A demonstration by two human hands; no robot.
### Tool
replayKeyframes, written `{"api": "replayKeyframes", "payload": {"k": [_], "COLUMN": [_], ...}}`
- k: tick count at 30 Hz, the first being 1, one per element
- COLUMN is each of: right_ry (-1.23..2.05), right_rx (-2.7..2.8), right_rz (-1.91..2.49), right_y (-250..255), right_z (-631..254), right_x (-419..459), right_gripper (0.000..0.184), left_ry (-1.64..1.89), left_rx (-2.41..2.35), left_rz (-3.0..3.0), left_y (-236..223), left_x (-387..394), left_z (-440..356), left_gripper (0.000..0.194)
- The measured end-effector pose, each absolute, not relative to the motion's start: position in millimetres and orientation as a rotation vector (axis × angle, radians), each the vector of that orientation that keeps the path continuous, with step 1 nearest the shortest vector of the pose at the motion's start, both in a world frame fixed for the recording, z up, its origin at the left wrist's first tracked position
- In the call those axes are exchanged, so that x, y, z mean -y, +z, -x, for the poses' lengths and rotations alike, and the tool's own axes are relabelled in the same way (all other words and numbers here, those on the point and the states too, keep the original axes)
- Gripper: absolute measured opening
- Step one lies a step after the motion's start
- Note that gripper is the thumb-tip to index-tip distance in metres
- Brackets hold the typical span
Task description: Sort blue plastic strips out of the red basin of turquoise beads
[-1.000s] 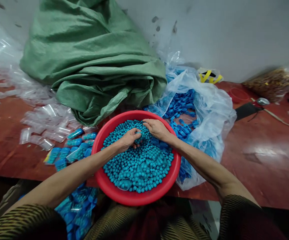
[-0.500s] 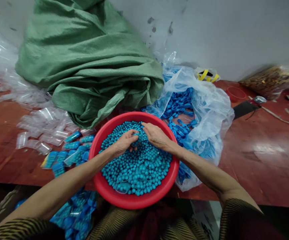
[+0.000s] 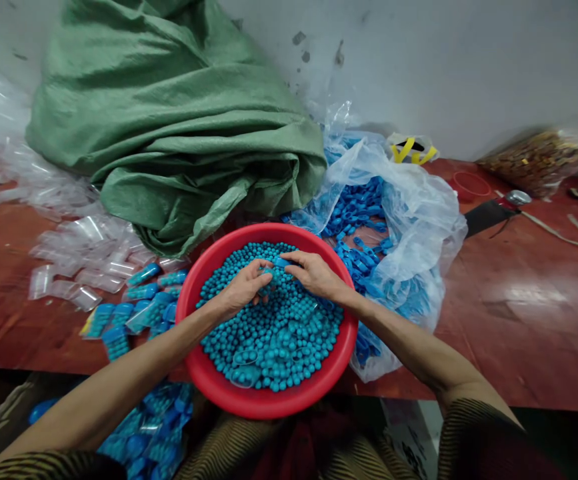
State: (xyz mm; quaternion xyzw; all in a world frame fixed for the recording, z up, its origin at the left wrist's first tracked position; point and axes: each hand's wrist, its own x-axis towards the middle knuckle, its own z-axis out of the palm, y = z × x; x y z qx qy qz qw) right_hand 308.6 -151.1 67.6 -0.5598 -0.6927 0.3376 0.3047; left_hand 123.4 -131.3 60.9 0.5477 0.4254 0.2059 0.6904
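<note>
A red basin (image 3: 189,347) full of turquoise beads (image 3: 289,340) sits in front of me, with clear tubes (image 3: 243,377) lying among the beads. Over the beads, my left hand (image 3: 245,285) is closed around a small clear tube (image 3: 267,279), mostly hidden by the fingers; beads seem to show through it. My right hand (image 3: 316,273) pinches a blue cap (image 3: 281,262) between thumb and fingers, close beside the tube's end. Left of the basin lie several bead-filled tubes with blue caps (image 3: 141,292).
Empty clear tubes (image 3: 103,250) are heaped at the left, beside a large green sack (image 3: 193,120). An open plastic bag (image 3: 419,220) of blue caps (image 3: 356,207) stands right of the basin. A dark blade (image 3: 491,217) lies farther right on the red tabletop (image 3: 523,320).
My right hand has come up out of the beads and now shows a blue cap in its fingers. My left hand has shifted slightly left with the tube.
</note>
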Motion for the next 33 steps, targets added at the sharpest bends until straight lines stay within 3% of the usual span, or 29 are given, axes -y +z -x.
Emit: {"api": "replayKeyframes", "payload": {"k": [8,14,25,28,31,33], "right_ry": [1.482,1.245,1.049,1.211,1.487,1.456], "right_rx": [1.573,1.471,1.866,1.884,1.783,1.685], "right_rz": [1.298,1.373,1.319,1.273,1.218,1.260], "right_y": [66,62,78,79,80,81], "right_z": [-305,-296,-303,-312,-319,-318], "right_x": [154,163,166,157,145,139], "right_gripper": [0.033,0.012,0.014,0.014,0.026,0.036], "left_ry": [0.541,0.597,0.690,0.642,0.552,0.523], "left_rx": [-0.899,-0.927,-0.968,-0.978,-0.952,-0.945], "left_rz": [-1.210,-1.210,-1.165,-1.170,-1.202,-1.239], "left_y": [55,62,73,71,75,78], "left_x": [136,144,152,149,143,140], "left_z": [-124,-129,-133,-128,-121,-118], "left_gripper": [0.046,0.056,0.041,0.043,0.044,0.042]}}
